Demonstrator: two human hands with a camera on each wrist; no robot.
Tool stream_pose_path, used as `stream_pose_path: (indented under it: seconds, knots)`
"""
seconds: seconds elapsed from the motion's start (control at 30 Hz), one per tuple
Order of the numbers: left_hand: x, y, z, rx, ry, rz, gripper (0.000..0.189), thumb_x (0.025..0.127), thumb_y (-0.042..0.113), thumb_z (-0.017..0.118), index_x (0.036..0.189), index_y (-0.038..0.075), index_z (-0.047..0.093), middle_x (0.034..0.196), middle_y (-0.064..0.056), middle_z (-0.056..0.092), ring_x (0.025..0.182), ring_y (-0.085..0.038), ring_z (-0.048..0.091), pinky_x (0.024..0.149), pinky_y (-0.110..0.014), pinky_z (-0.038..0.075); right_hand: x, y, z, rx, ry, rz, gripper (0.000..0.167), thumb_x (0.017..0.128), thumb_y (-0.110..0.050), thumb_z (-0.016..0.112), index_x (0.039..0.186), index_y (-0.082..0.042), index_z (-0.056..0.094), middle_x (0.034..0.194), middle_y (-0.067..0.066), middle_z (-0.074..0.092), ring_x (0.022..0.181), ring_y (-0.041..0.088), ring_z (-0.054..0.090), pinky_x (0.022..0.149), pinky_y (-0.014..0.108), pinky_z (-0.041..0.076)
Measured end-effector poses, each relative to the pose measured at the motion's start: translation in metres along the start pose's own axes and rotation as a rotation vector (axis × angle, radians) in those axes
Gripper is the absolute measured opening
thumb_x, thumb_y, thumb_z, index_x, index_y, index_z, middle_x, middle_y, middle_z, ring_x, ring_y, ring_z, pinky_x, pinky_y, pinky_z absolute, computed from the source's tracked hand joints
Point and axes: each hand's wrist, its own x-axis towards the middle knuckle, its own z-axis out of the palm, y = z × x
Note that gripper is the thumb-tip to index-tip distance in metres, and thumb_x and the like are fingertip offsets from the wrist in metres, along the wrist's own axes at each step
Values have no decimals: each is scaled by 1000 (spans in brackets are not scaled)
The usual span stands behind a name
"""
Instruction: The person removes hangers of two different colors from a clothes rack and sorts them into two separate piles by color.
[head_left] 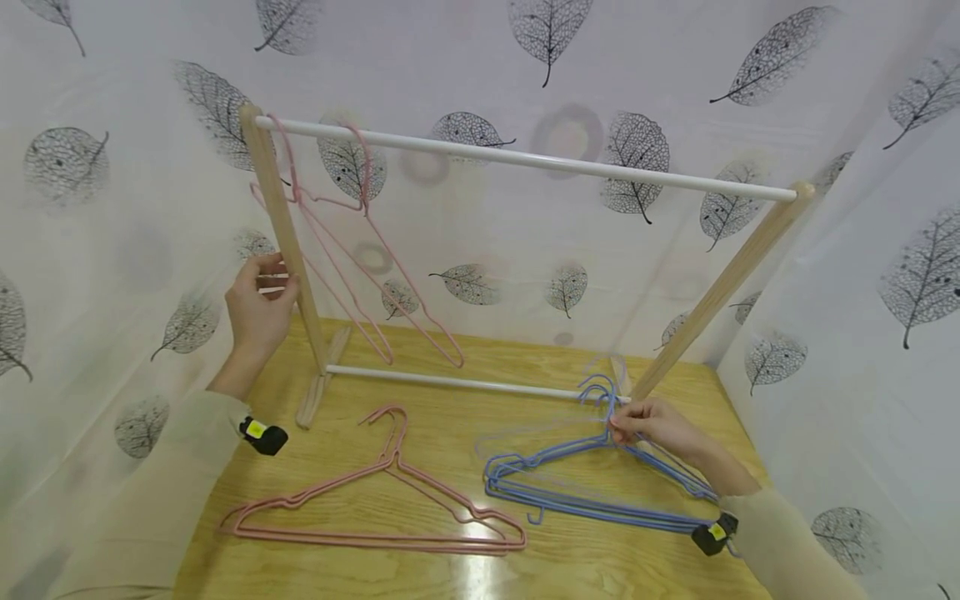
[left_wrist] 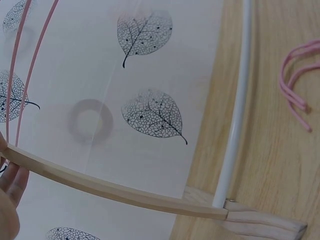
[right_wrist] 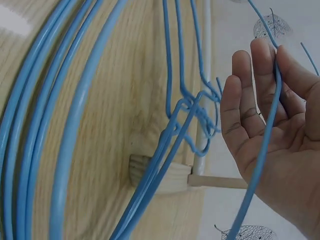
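My left hand (head_left: 258, 308) holds the left wooden post (head_left: 307, 312) of a small garment rack, fingers behind it and thumb at its front. At the lower right, my right hand (head_left: 660, 425) pinches one blue hanger (right_wrist: 272, 112) between thumb and fingers, near its neck. That hanger is raised off the others in the right wrist view. Beneath it several more blue hangers (head_left: 558, 502) lie stacked on the wooden table, their hooks toward the rack. Two pink hangers (head_left: 367, 179) hang at the left end of the white top rail (head_left: 525, 158).
Overlapping pink hangers (head_left: 375, 542) lie on the table (head_left: 420, 400) at the front left. The rack's right post (head_left: 712, 300) leans outward in view, behind the right hand. A white lower bar (head_left: 465, 383) joins the feet. Leaf-patterned sheeting (head_left: 495, 242) encloses the back and sides.
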Motion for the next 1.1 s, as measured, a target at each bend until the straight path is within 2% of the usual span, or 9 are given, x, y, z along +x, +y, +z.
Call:
stream_pose_path:
  seconds: [0.1,0.23,0.4,0.5,0.63,0.7,0.9,1.0,1.1]
  knots:
    - [0,-1,-1,1,-5,0,31,98,8,69,128,-3,68,104,7,64,83,16,57,74,2,48,0,6,-2,4,-24,16,40,109,-20,58,111,19,68,89,-6,76,84,14,71,80,37,65]
    - [1,-1,0,10,-8,0,32,99,9,69,128,-2,68,108,-2,67,83,16,57,74,3,48,0,13,-4,0,-9,35,38,108,-18,61,114,19,69,89,-5,78,85,11,73,80,35,67]
    - [1,-1,0,11,-5,3,31,99,9,68,128,-3,68,107,-1,67,83,17,56,74,2,48,-2,15,-3,-66,59,78,37,106,-20,64,115,15,72,96,6,80,84,13,75,78,32,67]
    - [1,-2,0,20,-12,7,31,100,10,68,128,-1,68,109,-4,68,83,17,56,74,2,48,-3,13,-1,-143,107,113,38,107,-26,63,116,10,74,101,12,79,84,15,74,76,31,65]
    - [-1,-3,-1,31,-25,11,31,101,12,67,130,-1,67,112,-8,69,85,17,55,75,2,47,-5,5,0,-185,195,157,41,108,-31,61,124,5,73,110,15,79,91,18,74,80,32,65]
    - [-1,-2,-2,30,-26,11,31,101,12,67,130,-1,67,110,-3,68,85,17,56,75,1,48,-6,0,0,-164,246,166,44,108,-31,62,128,6,71,115,17,78,96,19,76,84,32,66]
    - [-1,-3,-1,24,-17,2,31,101,11,66,129,-2,66,100,26,55,85,17,56,76,1,49,-4,-22,-3,-130,338,125,50,108,-35,62,133,8,68,119,14,78,98,16,77,88,32,66]
    - [-1,-3,-1,22,-15,7,31,100,10,66,129,-2,66,99,27,54,84,18,56,75,2,49,1,-38,0,-119,344,82,51,107,-36,62,132,8,67,115,7,80,99,18,78,90,31,66]
    - [-1,-2,0,19,-17,12,31,100,10,67,129,-2,67,102,19,58,84,17,56,74,2,48,7,-57,7,-106,341,49,51,107,-37,64,132,7,68,111,-3,80,99,18,77,90,29,65]
